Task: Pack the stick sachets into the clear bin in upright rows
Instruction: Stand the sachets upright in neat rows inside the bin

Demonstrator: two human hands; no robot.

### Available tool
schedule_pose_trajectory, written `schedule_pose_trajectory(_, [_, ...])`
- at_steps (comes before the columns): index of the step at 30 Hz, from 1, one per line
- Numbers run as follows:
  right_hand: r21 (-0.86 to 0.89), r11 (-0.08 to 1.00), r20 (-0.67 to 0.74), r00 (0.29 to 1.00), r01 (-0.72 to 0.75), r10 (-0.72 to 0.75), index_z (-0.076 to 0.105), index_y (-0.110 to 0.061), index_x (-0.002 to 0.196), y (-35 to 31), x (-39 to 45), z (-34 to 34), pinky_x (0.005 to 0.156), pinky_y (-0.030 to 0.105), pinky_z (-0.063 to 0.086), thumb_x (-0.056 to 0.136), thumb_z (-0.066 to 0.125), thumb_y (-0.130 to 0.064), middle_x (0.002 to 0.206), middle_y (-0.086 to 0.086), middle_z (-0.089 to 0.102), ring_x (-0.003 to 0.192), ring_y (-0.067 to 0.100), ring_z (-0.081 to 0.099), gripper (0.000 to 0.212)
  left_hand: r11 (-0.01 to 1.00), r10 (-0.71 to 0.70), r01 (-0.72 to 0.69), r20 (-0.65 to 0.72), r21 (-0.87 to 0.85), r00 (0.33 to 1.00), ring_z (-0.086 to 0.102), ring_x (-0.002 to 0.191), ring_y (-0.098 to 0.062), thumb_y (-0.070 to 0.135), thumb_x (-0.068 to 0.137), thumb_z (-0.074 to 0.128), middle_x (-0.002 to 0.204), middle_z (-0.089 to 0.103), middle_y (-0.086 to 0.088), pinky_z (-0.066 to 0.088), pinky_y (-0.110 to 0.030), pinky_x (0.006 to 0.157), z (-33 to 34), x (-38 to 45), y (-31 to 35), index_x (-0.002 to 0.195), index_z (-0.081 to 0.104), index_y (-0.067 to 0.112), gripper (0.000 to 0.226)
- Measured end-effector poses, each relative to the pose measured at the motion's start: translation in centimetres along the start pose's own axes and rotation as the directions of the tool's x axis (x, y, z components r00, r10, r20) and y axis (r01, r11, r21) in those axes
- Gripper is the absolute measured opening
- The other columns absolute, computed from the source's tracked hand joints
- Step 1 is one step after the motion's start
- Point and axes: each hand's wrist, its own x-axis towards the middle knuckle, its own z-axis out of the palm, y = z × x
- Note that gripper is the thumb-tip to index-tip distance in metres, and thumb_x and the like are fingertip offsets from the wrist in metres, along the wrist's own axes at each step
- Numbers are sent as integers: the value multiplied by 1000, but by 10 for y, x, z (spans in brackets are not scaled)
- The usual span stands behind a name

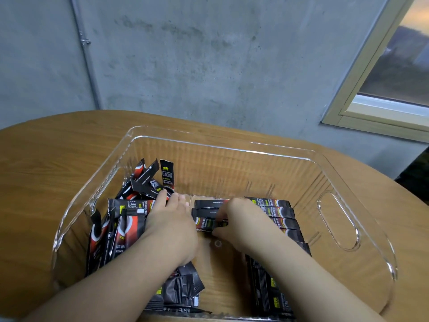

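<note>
Both hands were inside the clear bin (pixel 336 173). The left hand (pixel 170 219) lay flat on the loose sachets (pixel 120 226). The right hand (pixel 234 219) pinched one stick sachet (pixel 206 223).

Single view on my feed: head-worn wide-angle camera, facing forward and steeply down, close above the clear bin (pixel 336 159) on the wooden table (pixel 46 159); concrete wall (pixel 209 54) beyond.

A rounded wooden table (pixel 46 163) carries the clear bin (pixel 232 148), which seemingly rests flat on it
</note>
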Motion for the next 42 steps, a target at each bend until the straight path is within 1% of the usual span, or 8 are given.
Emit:
schedule_pose_trajectory(4, [-7,986,-6,986,165,-165,63,-20,114,0,0,15,92,32,40,81,67,-29,116,4,54,111,24,43,35,999,11,-11,-15,-37,1000,-7,147,-26,30,96,31,161,-3,-10,-10,-48,115,0,0,-1,152,1,6,68])
schedule_pose_trajectory(6, [-19,975,-17,975,223,-224,61,-20,119,0,2,19,96,36,40,83,64,-25,117,3,54,114,23,42,36,999,19,-19,-18,-44,1000,-7,147,-26,30,97,30,161,-3,-7,-10,-48,115,0,-1,-1,153,1,9,67])
schedule_pose_trajectory(13, [-44,983,-53,982,178,-181,58,-10,117,6,5,25,95,33,39,85,52,-7,116,9,54,114,26,44,34,998,17,-19,-37,-63,999,-6,147,-24,27,96,27,161,-2,-4,-9,-47,115,0,-2,-2,153,0,13,64])
schedule_pose_trajectory(19, [-12,986,-47,985,168,-168,58,-11,117,6,3,23,96,32,37,87,62,-25,118,9,53,115,25,44,33,1000,-2,2,15,-31,1000,-7,147,-25,28,95,33,161,-2,-5,-11,-49,115,-3,2,0,153,1,13,68])
schedule_pose_trajectory(26, [-26,983,-98,979,180,-181,57,-11,114,5,1,20,90,28,37,86,54,-14,115,7,57,112,25,45,29,1000,-2,2,24,-1,1000,-6,147,-26,26,94,34,161,3,-6,-10,-50,114,-3,1,0,153,6,12,66])
schedule_pose_trajectory(32, [-18,988,-81,985,150,-151,57,-12,114,6,1,19,92,33,40,87,61,-26,116,7,56,112,24,44,31,1000,14,-14,16,-9,1000,-6,147,-25,23,93,35,161,2,-7,-11,-50,114,-3,0,-1,153,7,11,67])
schedule_pose_trajectory(38, [94,986,-46,989,141,-137,69,-13,104,6,-1,14,85,35,45,83,65,-16,106,7,64,103,24,54,21,998,26,-28,-29,-61,999,-5,148,-22,23,95,29,161,2,-6,-10,-47,115,-1,-2,-4,153,6,9,64])
schedule_pose_trajectory(42, [183,977,33,993,109,-117,68,-19,109,7,-2,11,71,26,44,84,68,-24,104,3,68,96,18,59,25,997,29,-32,-45,-64,999,-2,148,-22,24,95,29,161,6,-6,-9,-47,115,-1,-2,-5,152,10,9,62])
